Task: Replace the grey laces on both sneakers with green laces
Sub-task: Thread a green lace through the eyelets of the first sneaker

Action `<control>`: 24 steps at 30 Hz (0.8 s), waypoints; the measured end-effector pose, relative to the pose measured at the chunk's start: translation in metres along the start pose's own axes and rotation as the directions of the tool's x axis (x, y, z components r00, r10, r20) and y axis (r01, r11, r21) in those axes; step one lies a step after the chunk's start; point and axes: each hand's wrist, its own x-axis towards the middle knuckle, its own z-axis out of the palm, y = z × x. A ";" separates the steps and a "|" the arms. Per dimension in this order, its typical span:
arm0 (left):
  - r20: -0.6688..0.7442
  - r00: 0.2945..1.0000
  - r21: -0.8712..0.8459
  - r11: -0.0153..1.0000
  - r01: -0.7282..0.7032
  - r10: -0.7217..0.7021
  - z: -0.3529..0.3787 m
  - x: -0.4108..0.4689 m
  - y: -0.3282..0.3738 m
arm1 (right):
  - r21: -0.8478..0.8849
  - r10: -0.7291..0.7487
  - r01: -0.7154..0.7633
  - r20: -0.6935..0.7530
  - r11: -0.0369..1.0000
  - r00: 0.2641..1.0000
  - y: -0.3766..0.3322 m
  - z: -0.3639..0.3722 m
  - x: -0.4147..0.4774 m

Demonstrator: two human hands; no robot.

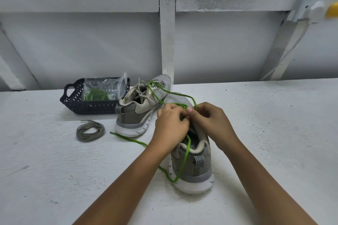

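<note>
White table (54, 170) bears all. Near sneaker (197, 168): heel toward camera, eyelets hidden behind hands, insole print unreadable. Far sneaker (135, 115): grey-laced. Black basket (91, 108) holds clear bag (109, 86), contents green, indistinct. Left hand (171, 124) and right hand (210, 120) both pinch green lace (184, 159) over tongue. Grey lace coil (90, 130) beside far sneaker.

White tabletop (54, 170) — perhaps painted, near sneaker (201, 171), far sneaker (133, 115), dark basket (95, 108), coiled grey lace (90, 131), green lace (131, 139)
</note>
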 end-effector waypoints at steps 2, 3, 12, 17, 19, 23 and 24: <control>-0.038 0.998 0.024 0.999 -0.045 0.046 -0.001 -0.002 0.000 | 0.048 0.023 -0.023 0.012 0.999 1.000 0.001 0.003 -0.001; -0.085 0.992 0.063 0.994 -0.092 0.097 -0.002 -0.002 -0.001 | 0.070 0.035 -0.036 0.011 0.997 0.999 0.001 0.003 -0.001; -0.178 0.981 -0.683 0.728 -0.064 -0.080 -0.056 0.006 0.004 | 0.236 0.164 -0.166 0.028 0.957 0.986 0.003 0.003 0.002; -0.131 0.947 -0.970 0.235 -0.062 -0.294 -0.086 0.014 -0.010 | 0.293 0.215 -0.216 0.037 0.931 0.976 0.006 0.004 0.004; -0.214 0.889 -0.947 0.308 -0.088 -0.405 -0.092 0.018 -0.014 | 0.320 0.220 -0.223 0.045 0.921 0.974 0.007 0.005 0.004; -0.543 0.838 -0.123 0.992 -0.012 -0.057 -0.086 0.014 -0.019 | 0.325 0.219 -0.224 0.054 0.919 0.974 0.009 0.004 0.005; -0.535 0.832 0.137 0.987 -0.082 0.144 -0.080 0.010 -0.016 | 0.325 0.218 -0.225 0.057 0.919 0.974 0.009 0.004 0.005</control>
